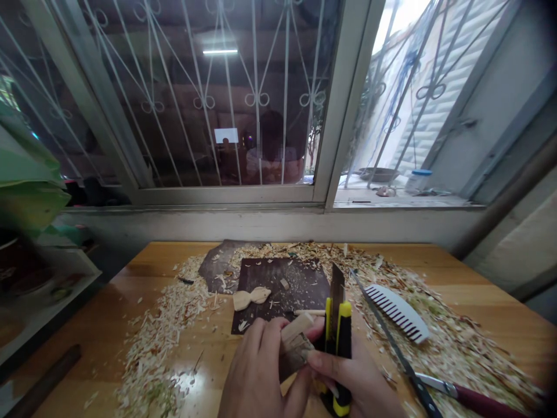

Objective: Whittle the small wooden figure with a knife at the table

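Left hand (pixel 256 367) and right hand (pixel 360 371), at six o'clock, both pinch a pale, squared wooden block (pixel 290 354); the right also grips a yellow-and-black utility knife (pixel 345 334), blade (pixel 337 283) toward twelve. Advisable: block steady, blade clear of both hands.

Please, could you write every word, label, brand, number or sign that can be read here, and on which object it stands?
No text can be read anywhere.
Yellow-and-black cutter knife: no readable marking.
White comb: no lettering visible.
Blue-lidded container: too small and blurred to tell.
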A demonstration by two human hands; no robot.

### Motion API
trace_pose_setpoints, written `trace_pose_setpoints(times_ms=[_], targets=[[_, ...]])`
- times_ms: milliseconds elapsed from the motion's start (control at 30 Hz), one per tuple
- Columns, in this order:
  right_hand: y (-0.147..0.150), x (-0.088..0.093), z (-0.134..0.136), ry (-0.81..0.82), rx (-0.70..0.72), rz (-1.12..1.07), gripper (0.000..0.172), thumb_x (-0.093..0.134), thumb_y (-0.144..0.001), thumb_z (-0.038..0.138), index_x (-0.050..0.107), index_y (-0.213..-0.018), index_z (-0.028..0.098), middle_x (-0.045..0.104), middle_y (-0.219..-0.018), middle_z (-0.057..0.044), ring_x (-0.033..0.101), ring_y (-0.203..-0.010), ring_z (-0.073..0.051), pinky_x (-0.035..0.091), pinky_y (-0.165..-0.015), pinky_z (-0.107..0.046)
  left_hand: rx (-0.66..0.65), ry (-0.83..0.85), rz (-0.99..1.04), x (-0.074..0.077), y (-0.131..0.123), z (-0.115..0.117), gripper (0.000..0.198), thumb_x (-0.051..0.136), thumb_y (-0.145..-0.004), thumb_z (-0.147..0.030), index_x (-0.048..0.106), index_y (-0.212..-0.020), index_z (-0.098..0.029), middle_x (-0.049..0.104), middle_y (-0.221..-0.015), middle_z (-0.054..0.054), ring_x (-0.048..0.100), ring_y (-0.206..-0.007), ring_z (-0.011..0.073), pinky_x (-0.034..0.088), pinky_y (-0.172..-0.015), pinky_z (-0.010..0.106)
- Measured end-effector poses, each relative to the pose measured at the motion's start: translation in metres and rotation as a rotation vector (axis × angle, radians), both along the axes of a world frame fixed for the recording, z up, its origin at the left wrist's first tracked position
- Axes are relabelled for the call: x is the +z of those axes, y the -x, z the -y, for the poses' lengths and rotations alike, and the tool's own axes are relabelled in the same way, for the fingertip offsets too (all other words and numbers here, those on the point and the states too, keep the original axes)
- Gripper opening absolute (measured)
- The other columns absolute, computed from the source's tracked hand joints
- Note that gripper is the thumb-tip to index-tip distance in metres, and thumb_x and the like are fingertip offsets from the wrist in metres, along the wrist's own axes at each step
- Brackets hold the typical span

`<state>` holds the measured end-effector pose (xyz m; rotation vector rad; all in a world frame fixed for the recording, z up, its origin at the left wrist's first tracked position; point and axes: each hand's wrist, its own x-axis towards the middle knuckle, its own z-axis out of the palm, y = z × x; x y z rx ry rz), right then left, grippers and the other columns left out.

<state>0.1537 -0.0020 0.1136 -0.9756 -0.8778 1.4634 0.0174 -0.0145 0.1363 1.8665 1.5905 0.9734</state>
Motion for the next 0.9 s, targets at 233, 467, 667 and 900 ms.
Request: trace_pose_setpoints(times_ms=[233, 467, 667, 900], targets=[[0.001, 0.000, -0.003, 0.030, 0.014, -0.005, 0.035, 0.081, -0.046, 0.030, 0.060, -0.071, 0.017, 0.054, -0.065, 0.001, 0.047, -0.053, -0.010, 0.036, -0.046, -0.019, -0.057, 0.028, -0.042, 0.001, 0.002, -0.005, 0.029, 0.053, -0.071, -0.034, 0.058, -0.096, -0.019, 0.059, -0.092, 0.010, 0.054, -0.088, 0.0260, 0.041, -0.073, 0.033], [0.001, -0.007, -0.007, -0.001, 0.051, 0.054, 0.039, 0.077, -0.053, 0.036, 0.059, -0.081, 0.016, 0.052, -0.065, 0.002, 0.039, -0.047, -0.006, 0.028, -0.042, -0.018, 0.097, 0.156, -0.038, 0.009, 0.000, -0.014, 0.014, 0.062, -0.064, -0.033, 0.057, -0.072, -0.022, 0.062, -0.070, 0.001, 0.056, -0.070, 0.0210, 0.034, -0.059, 0.025], [-0.024, 0.000, -0.022, -0.147, 0.032, 0.724, 0.029, 0.064, -0.068, 0.044, 0.063, -0.083, 0.020, 0.063, -0.076, -0.002, 0.057, -0.070, -0.019, 0.041, -0.062, -0.026, 0.166, 0.221, -0.033, 0.010, 0.004, -0.022, 0.028, 0.054, -0.070, -0.046, 0.058, -0.083, -0.022, 0.065, -0.074, 0.003, 0.058, -0.068, 0.0214, 0.034, -0.058, 0.025], [-0.087, -0.027, -0.046, -0.112, 0.033, 1.400, 0.031, 0.053, -0.074, 0.029, 0.056, -0.104, 0.023, 0.066, -0.095, -0.007, 0.060, -0.084, -0.026, 0.040, -0.067, -0.030, 0.319, 0.190, -0.077, 0.004, 0.016, -0.034, 0.031, 0.052, -0.072, -0.050, 0.057, -0.085, -0.022, 0.065, -0.076, 0.004, 0.059, -0.073, 0.0235, 0.036, -0.061, 0.026]])
